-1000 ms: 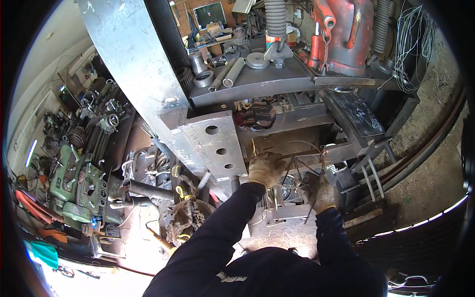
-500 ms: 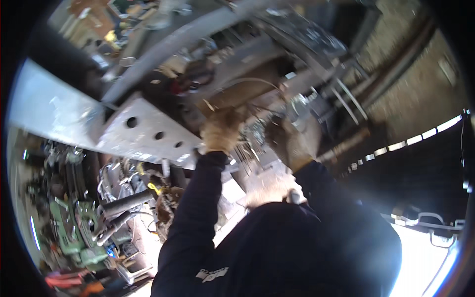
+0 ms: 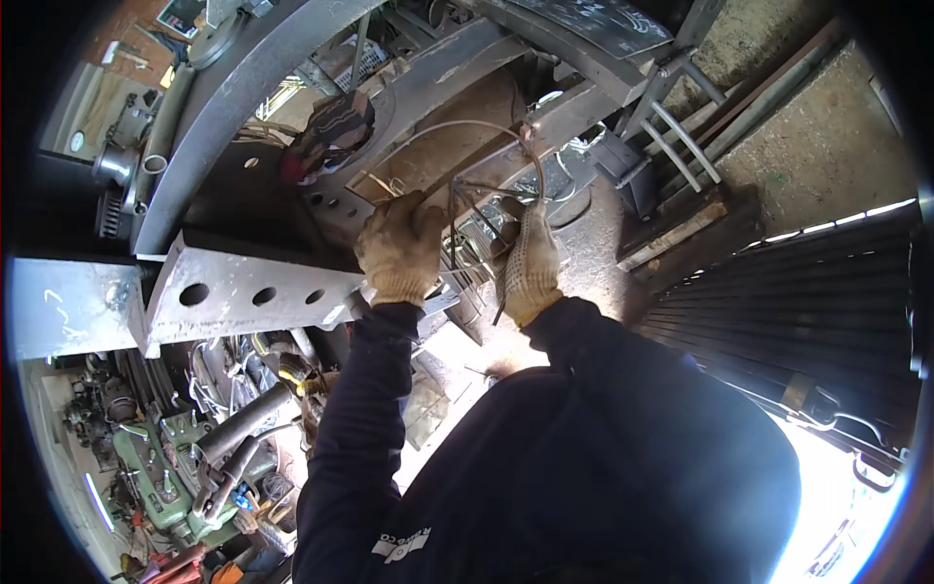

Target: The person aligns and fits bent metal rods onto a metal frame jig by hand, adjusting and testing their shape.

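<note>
Wire frame [image 3: 474, 209], thin bent rods w/ a pale cable arcing over it, sits at upper centre of the frame, right betw. the two gloved hands. Left hand [image 3: 399, 248] in a tan glove is curled shut on the frame's left side, knuckles up. Right hand [image 3: 530, 263] in a knit glove is closed round a rod on the right side; a thin rod end sticks out below it. Both touching, so neither hand is nearer; left looks a bit higher in frame. Long axis of the wire piece runs roughly upright in the picture, leaning toward upper right, w/ the arc's top near a grey steel beam [image 3: 584, 107]. It lies ahead of the hands, away from the body, twd the upper edge.

Just left of the left hand: a grey steel plate [image 3: 248, 292] w/ three round holes, touching or nearly so, can't tell. Above it a dark curved steel member [image 3: 243, 88]. Lower left: green machine parts [image 3: 146, 467] and clutter, well apart. Dark ribbed panel [image 3: 778, 292] at right.

Vs. 0.5 s ago: view has tipped, plate now lower and more level in frame, hands sit higher and more central. Grip on the wire looks the same, both hands still closed on it. Vs. 1.0 s ago the red machine at top is out of view.
</note>
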Motion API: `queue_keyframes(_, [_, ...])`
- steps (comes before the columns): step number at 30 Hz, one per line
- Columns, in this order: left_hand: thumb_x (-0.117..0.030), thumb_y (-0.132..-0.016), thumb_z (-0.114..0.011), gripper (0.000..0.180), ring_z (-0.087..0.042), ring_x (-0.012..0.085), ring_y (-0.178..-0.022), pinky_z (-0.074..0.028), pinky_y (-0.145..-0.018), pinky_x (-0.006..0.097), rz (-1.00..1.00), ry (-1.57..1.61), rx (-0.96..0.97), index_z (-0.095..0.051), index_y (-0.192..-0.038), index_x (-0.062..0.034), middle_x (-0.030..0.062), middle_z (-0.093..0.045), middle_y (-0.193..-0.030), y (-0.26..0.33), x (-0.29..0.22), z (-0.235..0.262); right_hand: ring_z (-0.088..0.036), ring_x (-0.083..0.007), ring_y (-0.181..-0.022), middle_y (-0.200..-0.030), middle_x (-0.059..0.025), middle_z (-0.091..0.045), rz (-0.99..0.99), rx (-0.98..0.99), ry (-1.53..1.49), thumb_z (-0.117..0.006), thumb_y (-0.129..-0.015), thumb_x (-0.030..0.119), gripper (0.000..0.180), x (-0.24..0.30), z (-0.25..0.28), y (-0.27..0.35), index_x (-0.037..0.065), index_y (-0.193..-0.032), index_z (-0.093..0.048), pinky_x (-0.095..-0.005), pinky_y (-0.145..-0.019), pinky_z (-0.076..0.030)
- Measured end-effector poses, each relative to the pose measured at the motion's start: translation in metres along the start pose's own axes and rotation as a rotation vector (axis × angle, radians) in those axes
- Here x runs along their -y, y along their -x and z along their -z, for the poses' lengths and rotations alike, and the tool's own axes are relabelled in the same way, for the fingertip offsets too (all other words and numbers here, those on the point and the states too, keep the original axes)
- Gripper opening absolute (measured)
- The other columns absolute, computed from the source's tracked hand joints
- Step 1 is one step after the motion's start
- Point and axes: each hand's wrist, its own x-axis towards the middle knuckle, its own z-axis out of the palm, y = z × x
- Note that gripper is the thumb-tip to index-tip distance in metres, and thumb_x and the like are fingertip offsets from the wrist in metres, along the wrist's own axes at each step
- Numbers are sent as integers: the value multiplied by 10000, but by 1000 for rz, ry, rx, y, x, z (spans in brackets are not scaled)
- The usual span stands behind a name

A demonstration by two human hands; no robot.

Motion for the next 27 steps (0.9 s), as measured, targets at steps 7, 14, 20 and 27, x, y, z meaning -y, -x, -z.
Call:
queue_keyframes(7, [-391, -854, -605, 374, -638, 344, -1038, -473, -935, 452, 32, 6, 13, -718, -1088, -122, 148, -693, -1065, -1, 2, -1, -697, -195, -679, -838, -103, -721, -141, 248, 425, -365, -1032, 516, 572, 49, 18, -26, 30, -1098, -660, -311, -558, -551])
queue_keyframes(14, [-395, -873, -582, 372, -636, 363, -1037, -476, -930, 464, 20, 6, 25, -714, -1083, -117, 154, -689, -1096, -2, 4, -6, -698, -306, -894, -1043, -181, -683, -262, 456, 101, -407, -1024, 494, 570, 52, 38, -50, -23, -1193, -580, -432, -765, -605])
queue_keyframes(20, [-397, -878, -574, 371, -639, 364, -1025, -479, -923, 456, -15, 23, 0, -716, -1065, -111, 147, -693, -1080, 0, 6, -5, -697, -298, -886, -1002, -170, -677, -254, 443, 82, -440, -1019, 490, 530, 51, 28, -37, 10, -1196, -580, -420, -734, -604])
queue_keyframes(27, [-388, -874, -585, 355, -636, 358, -1022, -478, -920, 454, -20, 31, -8, -722, -1051, -111, 144, -695, -1071, 0, 5, -5, -667, -281, -832, -926, -151, -645, -173, 354, 70, -488, -1017, 441, 454, 35, 33, -44, 8, -1094, -603, -426, -707, -584])
